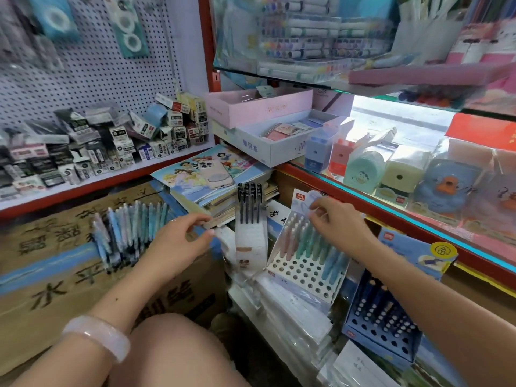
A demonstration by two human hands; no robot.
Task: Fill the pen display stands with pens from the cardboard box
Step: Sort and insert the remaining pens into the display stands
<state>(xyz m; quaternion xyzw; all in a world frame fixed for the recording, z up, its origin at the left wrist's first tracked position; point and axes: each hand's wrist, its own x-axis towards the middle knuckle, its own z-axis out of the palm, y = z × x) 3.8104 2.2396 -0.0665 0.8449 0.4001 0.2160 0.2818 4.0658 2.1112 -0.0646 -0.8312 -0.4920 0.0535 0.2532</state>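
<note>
A person is sitting low among shop shelves, both bare arms reaching forward; the left hand is hovering over the right edge of the cardboard box, its fingers loosely curved with thumb and forefinger near each other, and I cannot tell whether it is gripping anything; a pale bangle is sitting on that wrist. A fanned bundle of wrapped pens in blue, white and dark shades is lying on top of the box, just left of that hand.

The right hand is hanging over the top of the white display stand, fingertips bent down and touching the caps of the pastel pens; whether it is pinching one is not clear. Those pink, green and blue pens are standing tilted in the back rows of the stand, and the front rows of holes are showing open.

Between the two hands a narrow white stand is holding a cluster of black pens upright. To the lower right a blue stand is carrying dark blue pens; it is leaning on stacked white packs. Behind the black pens a phone is lying on a pile of picture books; boxed pencil sharpeners are sitting on the red-edged shelf to the right.
</note>
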